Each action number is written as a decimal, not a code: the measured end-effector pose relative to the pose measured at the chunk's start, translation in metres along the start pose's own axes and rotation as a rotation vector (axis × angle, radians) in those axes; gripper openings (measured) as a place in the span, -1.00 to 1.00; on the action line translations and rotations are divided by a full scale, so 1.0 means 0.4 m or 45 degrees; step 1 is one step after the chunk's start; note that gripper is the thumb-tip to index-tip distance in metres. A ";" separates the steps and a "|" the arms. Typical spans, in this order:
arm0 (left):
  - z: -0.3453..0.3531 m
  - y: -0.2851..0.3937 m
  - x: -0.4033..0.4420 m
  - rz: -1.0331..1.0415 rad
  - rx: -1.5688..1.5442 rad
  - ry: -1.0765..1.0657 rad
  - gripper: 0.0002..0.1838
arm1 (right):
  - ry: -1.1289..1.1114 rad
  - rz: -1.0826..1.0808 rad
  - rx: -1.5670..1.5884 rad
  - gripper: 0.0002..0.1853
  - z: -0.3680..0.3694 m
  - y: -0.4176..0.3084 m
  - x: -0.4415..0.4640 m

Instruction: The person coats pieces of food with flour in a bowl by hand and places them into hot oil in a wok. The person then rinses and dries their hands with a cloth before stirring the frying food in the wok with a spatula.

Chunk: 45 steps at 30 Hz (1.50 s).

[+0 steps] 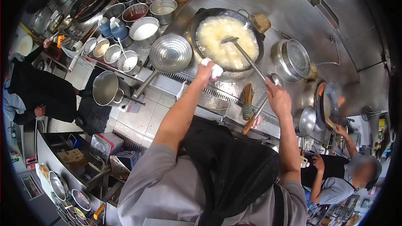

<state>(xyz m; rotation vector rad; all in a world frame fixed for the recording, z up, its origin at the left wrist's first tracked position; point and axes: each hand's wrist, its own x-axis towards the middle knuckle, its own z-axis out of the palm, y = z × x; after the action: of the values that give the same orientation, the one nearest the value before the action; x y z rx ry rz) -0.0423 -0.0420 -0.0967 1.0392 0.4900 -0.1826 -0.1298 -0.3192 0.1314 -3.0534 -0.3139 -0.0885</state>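
**Beside the bubbling wok, one hand grips a cloth and the other a long-handled tool**

Well to the left of the left fingers stands a co-worker (42, 86) in a dark apron. Nearer those fingers, a large perforated skimmer (171, 53) lies with its handle sticking out over the counter's edge.

The left hand (204, 74) is closed on a bunched white cloth (213, 68) at the near-left rim of the wok (261, 39); whether the cloth truly bears on the metal, I cannot tell. Best to fold it thick, so no bare skin meets the rim, and to tuck in loose ends, away from liquid and heat.

Ahead of both hands, pale food (228, 52) sits in frothing liquid. The long-handled tool (250, 61) slants down from the right fingers, its head at the froth. For good work there, I would use slow, low strokes that part the pieces without splashing, while the left hand steadies the rim.

The right hand (279, 100) is wrapped around the upper handle, a sound grip that leaves the fingers clear of the froth. Just below and left of these fingers are a bristle brush (248, 100) and a wooden handle (250, 125), so the elbow needs care. Farther right, another co-worker (331, 180) is at another pan.
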 end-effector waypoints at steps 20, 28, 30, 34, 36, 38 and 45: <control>-0.017 0.024 0.010 -0.041 0.009 -0.188 -0.75 | -0.126 0.495 1.479 -0.45 0.218 0.052 -0.013; -0.023 0.026 0.012 -0.086 -0.036 -0.190 -0.74 | -0.026 0.551 1.319 -0.41 0.258 0.153 0.110; -0.020 0.025 0.010 -0.076 -0.080 -0.176 -0.74 | -0.136 0.608 1.462 -0.52 0.281 0.155 0.160; -0.018 0.041 -0.007 -0.094 -0.054 -0.168 -0.74 | -0.351 0.839 1.910 -0.79 0.277 0.102 0.235; -0.016 0.046 -0.010 -0.110 -0.035 -0.155 -0.73 | -0.540 0.920 2.208 -0.81 0.297 0.105 0.275; -0.020 0.048 -0.008 -0.140 -0.023 -0.169 -0.71 | -0.703 1.008 2.418 -0.80 0.316 0.106 0.307; -0.022 0.046 -0.015 -0.117 0.004 -0.197 -0.71 | -0.914 0.974 2.595 -0.76 0.302 0.040 0.355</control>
<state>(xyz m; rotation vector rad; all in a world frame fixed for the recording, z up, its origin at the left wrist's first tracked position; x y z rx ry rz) -0.0431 -0.0256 -0.0831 0.9975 0.3975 -0.3428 0.0182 -0.2973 0.0191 -0.9016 0.4862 0.7835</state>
